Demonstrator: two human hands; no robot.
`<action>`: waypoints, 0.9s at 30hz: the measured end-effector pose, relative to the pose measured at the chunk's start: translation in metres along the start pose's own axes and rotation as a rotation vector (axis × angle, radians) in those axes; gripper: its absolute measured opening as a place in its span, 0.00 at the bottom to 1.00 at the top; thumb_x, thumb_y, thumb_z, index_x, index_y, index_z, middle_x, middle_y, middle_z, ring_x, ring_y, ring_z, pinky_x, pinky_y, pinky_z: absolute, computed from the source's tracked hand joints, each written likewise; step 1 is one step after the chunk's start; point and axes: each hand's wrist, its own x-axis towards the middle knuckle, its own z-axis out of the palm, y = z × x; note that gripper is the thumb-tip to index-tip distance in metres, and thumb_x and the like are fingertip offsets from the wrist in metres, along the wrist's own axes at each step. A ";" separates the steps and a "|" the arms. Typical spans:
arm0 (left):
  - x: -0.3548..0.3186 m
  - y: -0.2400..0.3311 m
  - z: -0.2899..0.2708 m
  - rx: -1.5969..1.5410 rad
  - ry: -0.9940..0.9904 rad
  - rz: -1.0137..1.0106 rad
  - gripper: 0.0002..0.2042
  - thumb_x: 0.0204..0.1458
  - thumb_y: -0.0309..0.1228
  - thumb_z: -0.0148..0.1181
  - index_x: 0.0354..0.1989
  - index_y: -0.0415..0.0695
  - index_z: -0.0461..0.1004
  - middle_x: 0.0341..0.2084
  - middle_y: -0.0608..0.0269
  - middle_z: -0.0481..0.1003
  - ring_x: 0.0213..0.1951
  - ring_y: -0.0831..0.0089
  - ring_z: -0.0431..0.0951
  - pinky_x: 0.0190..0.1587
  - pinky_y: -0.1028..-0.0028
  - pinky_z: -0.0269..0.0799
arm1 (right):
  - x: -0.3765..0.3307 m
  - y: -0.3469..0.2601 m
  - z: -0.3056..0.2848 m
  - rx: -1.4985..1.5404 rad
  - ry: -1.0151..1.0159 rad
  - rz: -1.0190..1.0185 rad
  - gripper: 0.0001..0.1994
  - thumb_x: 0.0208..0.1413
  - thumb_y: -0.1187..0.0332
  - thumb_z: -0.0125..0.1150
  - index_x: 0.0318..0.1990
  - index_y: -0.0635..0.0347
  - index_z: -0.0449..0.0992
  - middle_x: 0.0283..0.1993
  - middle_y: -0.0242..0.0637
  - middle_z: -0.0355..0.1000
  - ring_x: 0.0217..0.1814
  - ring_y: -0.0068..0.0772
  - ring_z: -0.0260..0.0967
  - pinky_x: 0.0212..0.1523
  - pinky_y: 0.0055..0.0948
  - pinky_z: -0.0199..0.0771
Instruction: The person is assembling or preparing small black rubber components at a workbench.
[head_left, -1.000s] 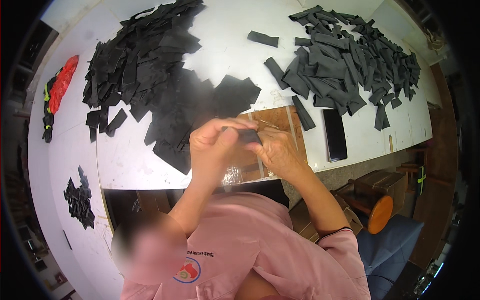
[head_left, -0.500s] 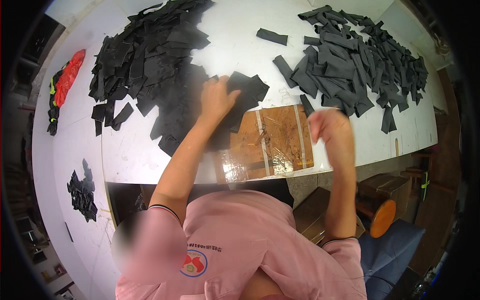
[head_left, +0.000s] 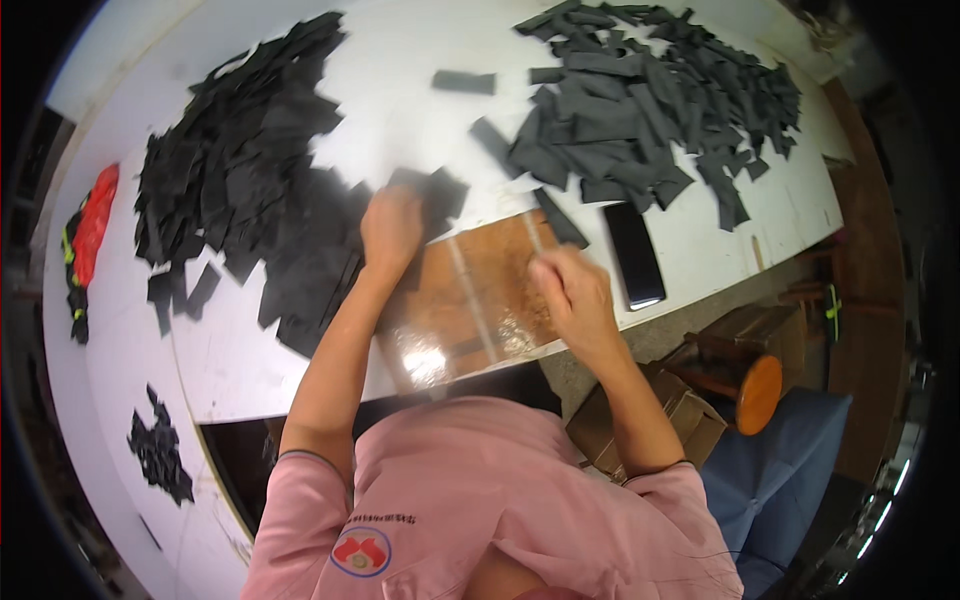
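Observation:
My left hand (head_left: 392, 230) is at the right edge of a large spread of flat black fabric pieces (head_left: 235, 180), its fingers curled down on a black fabric piece (head_left: 440, 198). Motion blurs its fingertips. Over the right part of a brown, tape-covered board (head_left: 440, 290), my right hand (head_left: 577, 295) is closed with thumb and fingers together. Whether anything small is between them cannot be made out. Just beyond it lies a narrow dark grey fabric piece (head_left: 561, 218). Farther right is a heap of folded, tube-like grey fabric pieces (head_left: 610, 110).
A black phone (head_left: 633, 255) lies right of the board on the white table (head_left: 400, 110). A red plastic bag (head_left: 97, 225) and a small black scrap pile (head_left: 160, 450) are at the left. An orange round stool (head_left: 760, 394) and cardboard boxes (head_left: 690, 415) stand below the right edge.
The whole view has shifted and tilted. My right hand has come leftward and nearer, over the board, uncovering the phone. My left hand's fingers have gone from spread to curled.

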 end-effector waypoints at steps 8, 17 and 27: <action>-0.018 0.004 0.018 -0.037 0.082 -0.022 0.03 0.41 0.23 0.54 0.24 0.40 0.66 0.23 0.54 0.65 0.28 0.56 0.68 0.29 0.64 0.63 | 0.104 0.103 -0.005 -0.798 -0.035 -0.158 0.30 0.36 0.52 0.63 0.51 0.42 0.64 0.58 0.47 0.50 0.61 0.56 0.41 0.54 0.62 0.41; -0.015 0.006 0.014 -0.030 -0.014 -0.113 0.04 0.38 0.19 0.52 0.23 0.39 0.65 0.24 0.51 0.65 0.29 0.53 0.68 0.31 0.64 0.63 | 0.186 0.242 -0.087 -1.003 0.128 -0.121 0.28 0.35 0.53 0.63 0.49 0.40 0.66 0.58 0.44 0.51 0.60 0.56 0.43 0.52 0.63 0.42; -0.012 0.012 0.013 0.039 -0.069 -0.184 0.04 0.39 0.18 0.49 0.24 0.37 0.62 0.24 0.52 0.62 0.26 0.59 0.65 0.30 0.69 0.61 | 0.272 0.367 -0.184 -1.244 0.222 0.103 0.28 0.42 0.55 0.59 0.54 0.39 0.61 0.59 0.42 0.50 0.60 0.50 0.47 0.52 0.56 0.49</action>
